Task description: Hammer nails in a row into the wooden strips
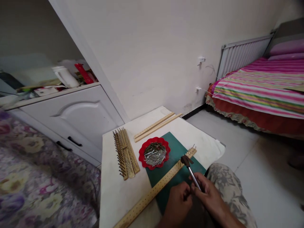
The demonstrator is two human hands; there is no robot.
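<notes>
My right hand (207,191) grips the metal shaft of a hammer (195,180); its dark head hovers over or rests on a long drilled wooden strip (152,193), which I cannot tell. Close beside it, my left hand (178,201) is closed with curled fingers, and what is in them, if anything, is hidden. The strip lies diagonally across a green mat (169,136), with rows of holes along it. Several nails (193,148) stand up at its far end. A red scalloped bowl (142,158) full of loose nails sits just beyond the strip.
Wooden strips studded with nails (120,155) lie at the left of the white table (111,196). Two more strips (156,126) lie at the back near the wall. A white cabinet (78,117) stands left, and a bed (258,85) is at right.
</notes>
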